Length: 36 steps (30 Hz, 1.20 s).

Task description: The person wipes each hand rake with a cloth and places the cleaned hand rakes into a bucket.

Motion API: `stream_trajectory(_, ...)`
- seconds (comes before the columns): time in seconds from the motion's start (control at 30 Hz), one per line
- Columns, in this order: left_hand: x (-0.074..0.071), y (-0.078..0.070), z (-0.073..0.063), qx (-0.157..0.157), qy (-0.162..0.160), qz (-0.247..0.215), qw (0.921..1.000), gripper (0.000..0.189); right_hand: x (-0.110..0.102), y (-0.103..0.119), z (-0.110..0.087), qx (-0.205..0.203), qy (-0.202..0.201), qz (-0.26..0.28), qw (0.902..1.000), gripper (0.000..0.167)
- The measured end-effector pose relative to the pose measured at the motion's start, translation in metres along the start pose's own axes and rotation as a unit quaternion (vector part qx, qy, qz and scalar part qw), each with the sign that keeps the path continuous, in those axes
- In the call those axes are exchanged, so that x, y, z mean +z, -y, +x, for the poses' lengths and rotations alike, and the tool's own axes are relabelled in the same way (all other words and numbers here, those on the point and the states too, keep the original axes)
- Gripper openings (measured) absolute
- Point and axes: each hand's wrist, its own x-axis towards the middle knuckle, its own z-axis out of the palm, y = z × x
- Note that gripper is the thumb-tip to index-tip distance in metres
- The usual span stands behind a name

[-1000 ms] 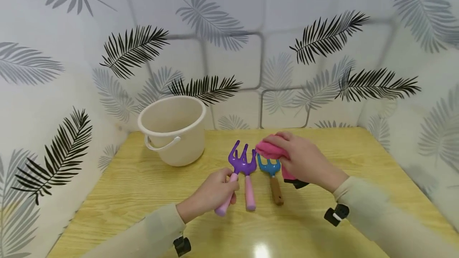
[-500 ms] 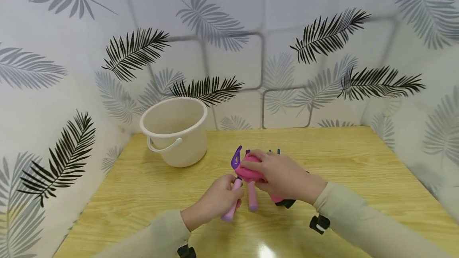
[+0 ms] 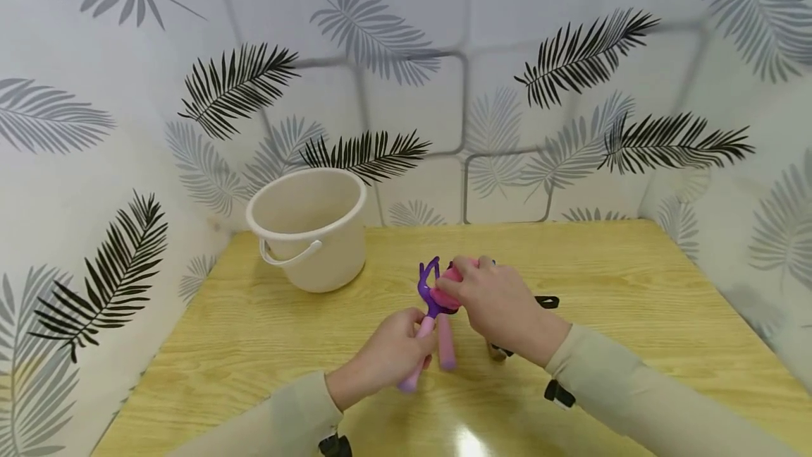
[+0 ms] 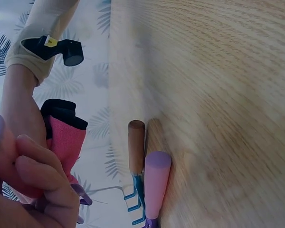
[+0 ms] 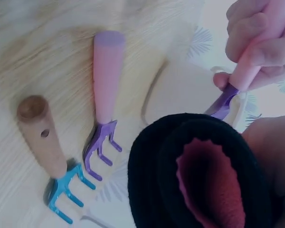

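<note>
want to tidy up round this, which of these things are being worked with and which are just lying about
In use now:
purple fork, gripped in the left hand
pink fabric with black trim, held at the fork's head by the right hand

Seemingly just lying about:
second purple fork
blue fork with brown handle
cream bucket

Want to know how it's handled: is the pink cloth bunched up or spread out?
Bunched up: the right hand grips the pink cloth, whose black-edged end curls round a hollow.
</note>
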Motion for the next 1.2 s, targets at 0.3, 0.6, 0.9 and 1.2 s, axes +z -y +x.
stream_trajectory(0.3, -0.004, 0.001, -0.001, 0.005, -0.013, 0.027, 0.9995, 0.030, -0.013, 0.011, -0.004, -0.011, 0.007, 0.047, 0.9988, 0.046)
stream_trajectory(0.6, -0.002, -0.001, -0.001, 0.005, -0.034, -0.029, 0.9990, 0.023, -0.010, 0.010, -0.002, 0.023, -0.007, 0.057, 0.9981, 0.046)
stream_trajectory(0.9, 0.000, 0.000, -0.005, -0.007, -0.038, -0.049, 0.9980, 0.031, -0.004, 0.009, -0.001, 0.036, -0.019, 0.030, 0.9987, 0.048)
stream_trajectory(1.2, -0.002, 0.003, -0.005, -0.001, -0.046, -0.045, 0.9979, 0.032, -0.008, 0.009, -0.004, 0.063, 0.006, 0.033, 0.9974, 0.046)
